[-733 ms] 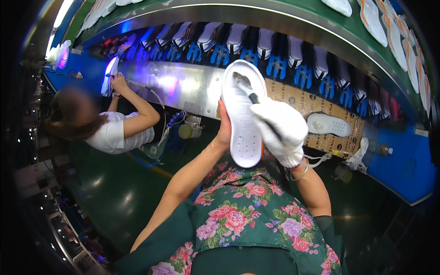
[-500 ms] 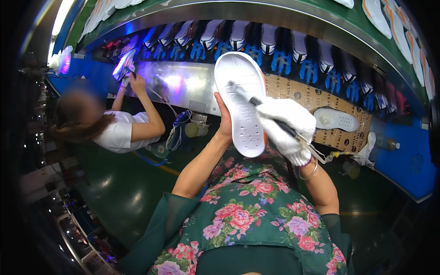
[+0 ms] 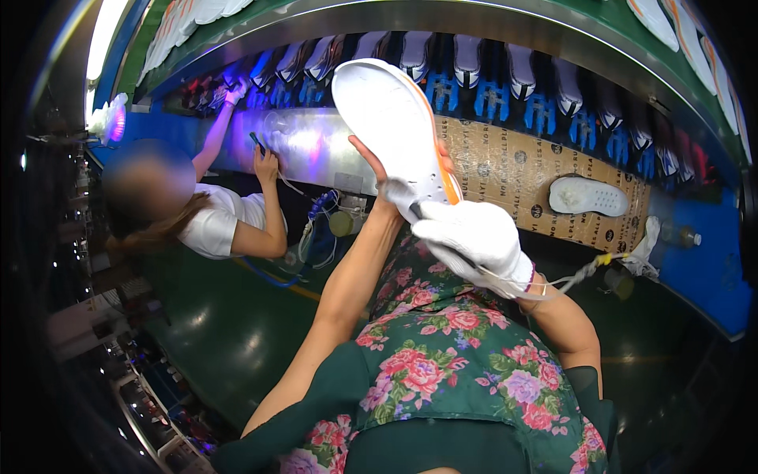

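Note:
My left hand [image 3: 371, 160] is bare and closed around a white shoe sole [image 3: 383, 110] with an orange edge stripe. Its thumb shows along the left side, and fingertips appear past the right edge. The inner face of the sole is turned up toward me, tilted with the wide end away. In a white knitted glove, my right hand [image 3: 474, 241] grips a brush [image 3: 400, 194]. The brush head, blurred by motion, is at the near end of the sole, by the small holes. A thin pale tube trails from the right hand.
Another white sole [image 3: 588, 196] lies on a brown cardboard sheet [image 3: 505, 166]. Beyond it, shoe uppers [image 3: 521, 67] stand in a row on blue holders [image 3: 491, 96] beneath a metal-edged shelf. At left, a co-worker [image 3: 225, 221] reaches toward that row. A clear bottle [image 3: 681, 235] lies at right.
The brush has moved from the middle of the sole to its near end. The sole has shifted left and tilted. The co-worker's one hand has moved up to the row of shoes.

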Demonstrator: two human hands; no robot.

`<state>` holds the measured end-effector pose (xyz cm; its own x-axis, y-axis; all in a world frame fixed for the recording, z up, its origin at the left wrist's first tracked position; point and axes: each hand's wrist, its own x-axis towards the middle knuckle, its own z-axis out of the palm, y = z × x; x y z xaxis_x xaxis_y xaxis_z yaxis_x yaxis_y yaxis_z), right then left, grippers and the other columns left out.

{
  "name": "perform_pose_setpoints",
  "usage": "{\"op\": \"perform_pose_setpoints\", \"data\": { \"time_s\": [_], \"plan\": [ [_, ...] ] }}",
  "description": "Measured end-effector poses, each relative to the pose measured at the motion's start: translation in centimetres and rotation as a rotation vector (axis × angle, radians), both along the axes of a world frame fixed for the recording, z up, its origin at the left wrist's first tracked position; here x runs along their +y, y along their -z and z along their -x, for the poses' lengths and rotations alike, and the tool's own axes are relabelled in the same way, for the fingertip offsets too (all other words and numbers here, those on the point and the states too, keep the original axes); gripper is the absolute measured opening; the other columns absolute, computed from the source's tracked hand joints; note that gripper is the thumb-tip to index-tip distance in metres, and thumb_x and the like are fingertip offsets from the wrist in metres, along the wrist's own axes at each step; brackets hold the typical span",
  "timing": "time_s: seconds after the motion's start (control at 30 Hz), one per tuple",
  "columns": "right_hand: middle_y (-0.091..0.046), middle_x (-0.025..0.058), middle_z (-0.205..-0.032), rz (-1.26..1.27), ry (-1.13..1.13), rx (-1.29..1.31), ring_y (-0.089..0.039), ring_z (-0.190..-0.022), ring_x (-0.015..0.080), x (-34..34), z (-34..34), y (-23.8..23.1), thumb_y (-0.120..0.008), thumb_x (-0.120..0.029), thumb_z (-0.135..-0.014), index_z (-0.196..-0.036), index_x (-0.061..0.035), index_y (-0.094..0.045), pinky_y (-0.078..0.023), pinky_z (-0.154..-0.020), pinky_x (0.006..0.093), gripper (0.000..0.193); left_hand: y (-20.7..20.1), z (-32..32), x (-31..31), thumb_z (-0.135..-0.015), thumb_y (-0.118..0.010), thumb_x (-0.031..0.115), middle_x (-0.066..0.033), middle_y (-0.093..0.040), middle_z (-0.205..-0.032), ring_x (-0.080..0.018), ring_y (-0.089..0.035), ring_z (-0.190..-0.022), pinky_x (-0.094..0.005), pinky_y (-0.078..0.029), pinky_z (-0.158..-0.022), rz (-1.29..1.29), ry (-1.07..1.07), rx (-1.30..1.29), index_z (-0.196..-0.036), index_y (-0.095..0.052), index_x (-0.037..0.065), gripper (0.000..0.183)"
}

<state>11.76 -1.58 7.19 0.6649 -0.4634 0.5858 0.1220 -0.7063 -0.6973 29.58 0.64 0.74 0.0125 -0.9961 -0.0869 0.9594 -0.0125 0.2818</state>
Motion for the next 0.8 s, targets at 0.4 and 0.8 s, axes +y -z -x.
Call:
{"op": "perform_pose_setpoints", "data": {
  "time_s": [0.4,0.8],
  "plan": [
    [-0.073,0.008,-0.092,-0.173,0.003,-0.05,-0.071,-0.079,0.0262,-1.0,-0.1,0.1,-0.077,-0.007,-0.076,-0.1,-0.0121,-0.074,-0.056,-0.07,0.033,0.024,0.6,-2.5,-2.4,-0.062,-0.034,0.101,-0.0169,-0.059,-0.099,-0.03,-0.059,-0.082,-0.0442,-0.053,-0.069,0.159,-0.028,0.018,-0.127,-0.053,0.01,0.113],
    [-0.07,0.0108,-0.099,0.177,0.057,0.178,-0.065,-0.066,0.0235,-0.1,0.0,-0.6,-0.073,-0.007,-0.076,-0.112,-0.0114,-0.067,-0.053,-0.057,0.0341,0.037,-0.3,-3.9,-4.5,-0.075,-0.031,0.093,-0.0244,-0.065,-0.094,-0.0345,-0.072,-0.071,-0.0435,-0.063,-0.057,0.103,0.249,-0.226,-0.141,-0.043,0.004,0.111]
  ]
}}
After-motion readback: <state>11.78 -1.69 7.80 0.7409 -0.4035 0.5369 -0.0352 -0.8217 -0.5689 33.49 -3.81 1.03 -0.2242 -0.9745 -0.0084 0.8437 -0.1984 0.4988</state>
